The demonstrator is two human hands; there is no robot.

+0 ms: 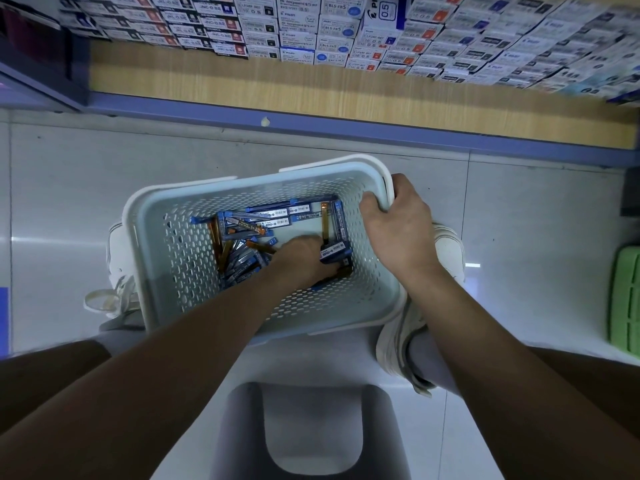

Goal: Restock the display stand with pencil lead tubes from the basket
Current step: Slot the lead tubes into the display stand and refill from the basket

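Note:
A pale blue perforated basket [194, 202] rests on the floor between my feet. Several blue and orange pencil lead tubes [249, 226] lie loose on its bottom. My left hand [304, 258] reaches down into the basket and is closed around a small bunch of tubes [334, 252] near the right side. My right hand [394, 216] grips the basket's rim at its far right corner. No display stand is in view.
A wooden shelf [311, 88] with a blue front edge runs across the top, stacked with rows of white refill boxes [311, 29]. A grey stool seat [311, 431] sits under me. A green crate [625, 303] stands at the right edge. White shoes flank the basket.

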